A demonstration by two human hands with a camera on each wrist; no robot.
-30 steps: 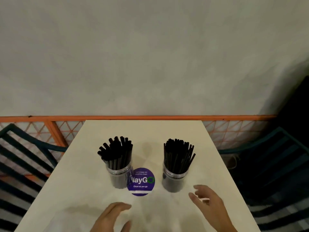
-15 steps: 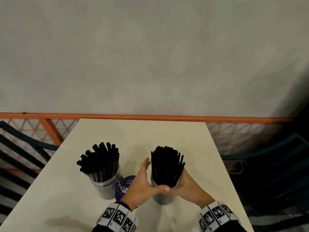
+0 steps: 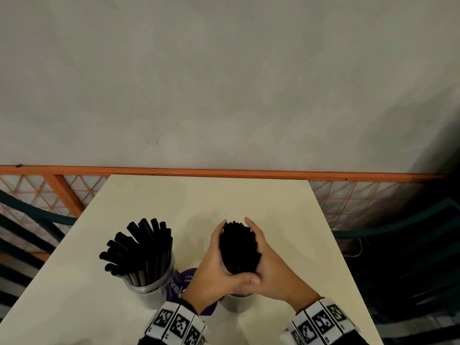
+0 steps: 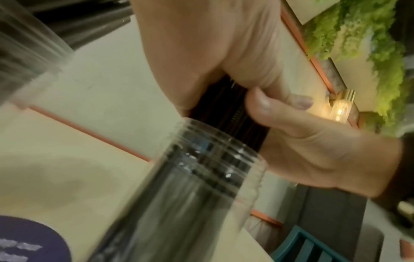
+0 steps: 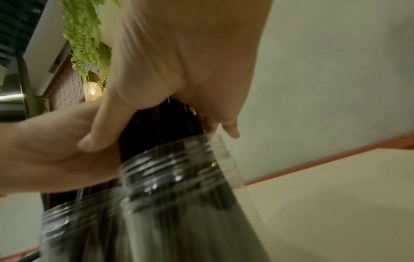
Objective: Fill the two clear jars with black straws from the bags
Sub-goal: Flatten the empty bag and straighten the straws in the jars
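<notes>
Two clear jars stand on the cream table (image 3: 199, 200). The left jar (image 3: 151, 290) holds black straws (image 3: 139, 247) that fan out loosely. The right jar (image 3: 239, 303) is mostly hidden under my hands; its threaded rim (image 4: 215, 159) shows in the left wrist view. Its black straws (image 3: 239, 247) are squeezed into a tight upright bundle. My left hand (image 3: 214, 262) cups the bundle from the left, thumb across the front. On the other side my right hand (image 3: 273, 267) wraps it. No bags are in view.
A round purple sticker (image 3: 185, 280) lies on the table between the jars. An orange rail with mesh (image 3: 224, 171) runs behind the table's far edge, before a grey wall. Dark teal slatted chairs (image 3: 403, 227) flank the table on both sides.
Both hands rose from the table's near edge and closed around the right jar's straws. They now sit higher on the bundle and press it tighter. The left jar stayed put.
</notes>
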